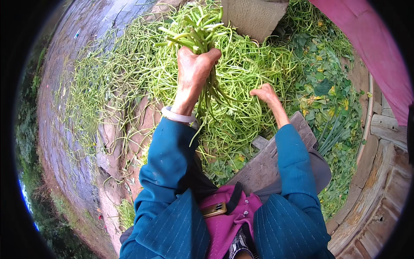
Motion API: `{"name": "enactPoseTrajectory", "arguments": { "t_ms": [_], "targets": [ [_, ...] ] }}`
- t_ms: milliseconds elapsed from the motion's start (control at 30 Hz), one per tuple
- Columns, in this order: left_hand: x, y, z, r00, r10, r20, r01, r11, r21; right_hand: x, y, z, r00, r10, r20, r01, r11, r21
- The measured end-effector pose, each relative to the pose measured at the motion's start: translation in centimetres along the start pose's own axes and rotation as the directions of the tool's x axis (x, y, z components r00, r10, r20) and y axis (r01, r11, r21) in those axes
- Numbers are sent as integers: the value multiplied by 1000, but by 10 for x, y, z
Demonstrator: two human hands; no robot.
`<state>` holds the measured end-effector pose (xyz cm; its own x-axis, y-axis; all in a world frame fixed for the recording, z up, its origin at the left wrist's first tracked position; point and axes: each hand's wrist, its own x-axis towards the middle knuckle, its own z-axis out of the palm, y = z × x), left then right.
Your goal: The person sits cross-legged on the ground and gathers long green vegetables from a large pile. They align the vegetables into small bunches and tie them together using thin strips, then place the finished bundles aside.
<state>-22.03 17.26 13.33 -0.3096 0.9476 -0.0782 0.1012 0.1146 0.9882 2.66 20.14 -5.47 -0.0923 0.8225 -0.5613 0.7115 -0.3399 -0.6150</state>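
My left hand [196,66] is raised and closed around a bundle of green plant stems [202,32]. The thick cut ends point away from me above the fist, and thin strands hang down below it. Lower and to the right, my right hand [262,92] is at the large pile of long green stems [239,123], its fingers by some thin strands. Whether it grips any of them is not clear, as the fingertips blend with the pile. A pale bangle [178,115] is on my left wrist.
A wooden bench [258,168] stands under my right arm. Leaves, green and yellow, [323,94] lie to the right, beside a wooden plank wall [385,152]. A stone block [252,16] is at the top, pink cloth [372,42] at upper right. More stems spread over paving at left.
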Motion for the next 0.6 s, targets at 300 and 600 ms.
{"name": "enactPoseTrajectory", "arguments": {
  "t_ms": [300,600],
  "targets": [
    [5,0,-5,998,24,-51,-25,1000,-17,-51,-43,-79,938,-337,-83,347,912,218],
    [4,1,-14,994,60,-90,-52,995,89,-75,-58,-83,948,-270,-170,314,884,345]
  ]
}}
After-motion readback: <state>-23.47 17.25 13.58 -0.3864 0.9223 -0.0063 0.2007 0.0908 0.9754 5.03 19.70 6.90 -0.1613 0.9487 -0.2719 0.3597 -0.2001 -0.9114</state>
